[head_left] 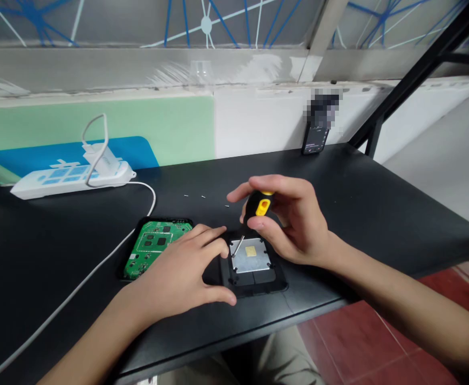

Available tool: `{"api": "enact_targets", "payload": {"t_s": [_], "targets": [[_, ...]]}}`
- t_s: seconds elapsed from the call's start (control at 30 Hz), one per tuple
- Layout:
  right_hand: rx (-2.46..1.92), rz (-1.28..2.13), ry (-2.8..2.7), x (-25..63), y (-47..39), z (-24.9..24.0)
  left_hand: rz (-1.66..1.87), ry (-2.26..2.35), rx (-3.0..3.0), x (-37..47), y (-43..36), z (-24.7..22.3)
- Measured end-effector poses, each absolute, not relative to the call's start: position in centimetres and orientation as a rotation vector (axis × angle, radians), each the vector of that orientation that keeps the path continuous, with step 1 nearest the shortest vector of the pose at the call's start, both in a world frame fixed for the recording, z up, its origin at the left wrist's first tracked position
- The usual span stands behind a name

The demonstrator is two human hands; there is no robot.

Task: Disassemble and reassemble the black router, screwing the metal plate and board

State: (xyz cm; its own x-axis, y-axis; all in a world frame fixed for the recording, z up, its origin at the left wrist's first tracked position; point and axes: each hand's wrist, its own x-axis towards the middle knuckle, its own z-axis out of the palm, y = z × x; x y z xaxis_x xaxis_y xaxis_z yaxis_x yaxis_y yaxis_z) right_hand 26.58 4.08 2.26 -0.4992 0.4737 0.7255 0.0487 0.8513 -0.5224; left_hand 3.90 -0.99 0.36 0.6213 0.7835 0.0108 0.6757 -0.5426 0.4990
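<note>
My right hand (pixel 286 219) grips a short black and yellow screwdriver (pixel 263 207), fingers wrapped round its handle. The tool tilts, and its tip meets the left edge of a silver metal plate (pixel 260 263) that has a small yellowish square on it. That plate lies in a black plastic cover (pixel 280 283) on the table. My left hand (pixel 190 267) rests at the cover's left edge, thumb and fingers spread apart. Partly hidden behind that hand, a green circuit board (pixel 148 248) sits in a black casing half.
Several small screws (pixel 203 197) lie on the black table (pixel 362 214) beyond the cover. A white power strip (pixel 74 179) with a plugged-in charger (pixel 102 159) stands back left. Its white cable (pixel 69 291) crosses the left side. A phone (pixel 316 136) leans on the wall.
</note>
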Motion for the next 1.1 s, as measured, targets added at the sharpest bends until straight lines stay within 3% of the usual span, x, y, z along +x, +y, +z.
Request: {"api": "enact_targets", "payload": {"t_s": [0.63,0.87,1.1], "targets": [[-0.357,0.348,-1.989,25.4,3.9,1.8,0.291,1.173,2.371,4.1,-1.0,0.7],[-0.262,0.478,-1.928,24.2,3.2,2.5,0.28,1.13,2.472,4.2,-1.0,0.4],[-0.258,0.236,-1.867,23.4,3.9,2.7,0.251,1.134,2.446,4.5,-0.9,0.7]]}}
